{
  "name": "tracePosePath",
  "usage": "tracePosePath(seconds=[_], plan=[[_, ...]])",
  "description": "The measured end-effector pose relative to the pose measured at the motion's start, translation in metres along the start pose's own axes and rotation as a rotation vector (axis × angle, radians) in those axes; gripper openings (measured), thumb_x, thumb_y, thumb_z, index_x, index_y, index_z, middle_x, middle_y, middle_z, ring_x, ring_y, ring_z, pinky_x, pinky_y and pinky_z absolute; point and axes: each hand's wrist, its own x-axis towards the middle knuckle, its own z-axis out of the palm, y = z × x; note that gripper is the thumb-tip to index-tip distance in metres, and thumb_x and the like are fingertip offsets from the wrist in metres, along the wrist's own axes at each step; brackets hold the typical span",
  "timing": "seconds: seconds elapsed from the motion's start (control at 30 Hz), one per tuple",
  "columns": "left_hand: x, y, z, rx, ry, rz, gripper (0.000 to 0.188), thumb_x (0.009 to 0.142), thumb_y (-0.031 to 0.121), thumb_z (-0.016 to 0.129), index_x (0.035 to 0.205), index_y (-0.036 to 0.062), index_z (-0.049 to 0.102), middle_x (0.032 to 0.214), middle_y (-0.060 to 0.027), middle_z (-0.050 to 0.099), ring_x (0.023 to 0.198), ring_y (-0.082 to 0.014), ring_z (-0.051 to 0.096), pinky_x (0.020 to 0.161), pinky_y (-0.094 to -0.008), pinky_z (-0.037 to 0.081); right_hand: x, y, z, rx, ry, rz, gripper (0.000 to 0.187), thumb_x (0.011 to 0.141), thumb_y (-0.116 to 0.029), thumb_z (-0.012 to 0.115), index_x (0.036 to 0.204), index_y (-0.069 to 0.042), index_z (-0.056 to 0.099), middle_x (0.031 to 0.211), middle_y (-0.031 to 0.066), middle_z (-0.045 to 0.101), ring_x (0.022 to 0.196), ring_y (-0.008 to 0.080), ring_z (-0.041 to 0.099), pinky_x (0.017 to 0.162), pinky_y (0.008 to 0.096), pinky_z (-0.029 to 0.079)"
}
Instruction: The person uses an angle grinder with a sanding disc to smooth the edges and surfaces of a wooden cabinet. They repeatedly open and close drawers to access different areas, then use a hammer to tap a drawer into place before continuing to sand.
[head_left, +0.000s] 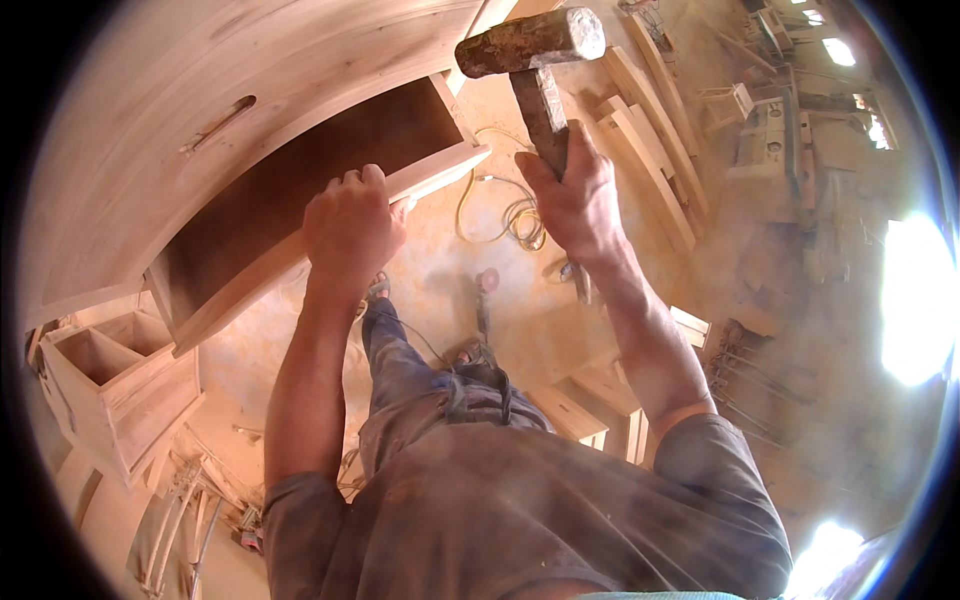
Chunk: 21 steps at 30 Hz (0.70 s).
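Left hand (pixel 350 225): I grip the drawer (pixel 300 200) front edge.
Right hand (pixel 575 200): I hold the hammer (pixel 535 60) raised.

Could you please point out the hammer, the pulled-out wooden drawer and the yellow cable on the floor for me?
hammer (pixel 530 42): head view, on its rusty metal head.
wooden drawer (pixel 300 170): head view, on its dark bottom panel.
yellow cable (pixel 520 215): head view, on the coiled loops on the floor.

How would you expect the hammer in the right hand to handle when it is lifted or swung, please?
The hammer probably feels top-heavy: its thick metal head looks far bulkier than the handle. It looks rigid, unlikely to flex. The right hand grips close below the head, which likely eases control.
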Motion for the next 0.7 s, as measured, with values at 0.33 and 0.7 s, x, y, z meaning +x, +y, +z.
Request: tracePosePath(seconds=[0.33, 0.7], plan=[[-0.025, -0.034, 0.019, -0.179, 0.519, 0.324, 0.049, 0.079, 0.022, 0.084, 0.119, 0.0048, 0.063, 0.11, -0.0129, 0.069, 0.113, -0.0342, 0.062, 0.095, -0.0486, 0.049, -0.004, 0.076, 0.016, 0.226, -0.11, 0.209, 0.032, 0.09, -0.027, 0.071, 0.088, 0.001, 0.055, 0.072, 0.0118, 0.062, 0.062, 0.0218, 0.061, 0.057, 0.0374, 0.049], [-0.053, -0.059, 0.018, 0.003, 0.823, 0.064, 0.102, 0.064, 0.03, 0.098, 0.144, 0.0074, 0.039, 0.164, -0.024, 0.017, 0.147, -0.0555, 0.016, 0.112, -0.0712, 0.024, -0.193, 0.243, 0.06, 0.545, -0.19, 0.886, 0.031, 0.086, -0.02, 0.069, 0.064, -0.004, 0.053, 0.056, 0.0054, 0.054, 0.044, 0.0174, 0.055, 0.042, 0.0351, 0.042]])
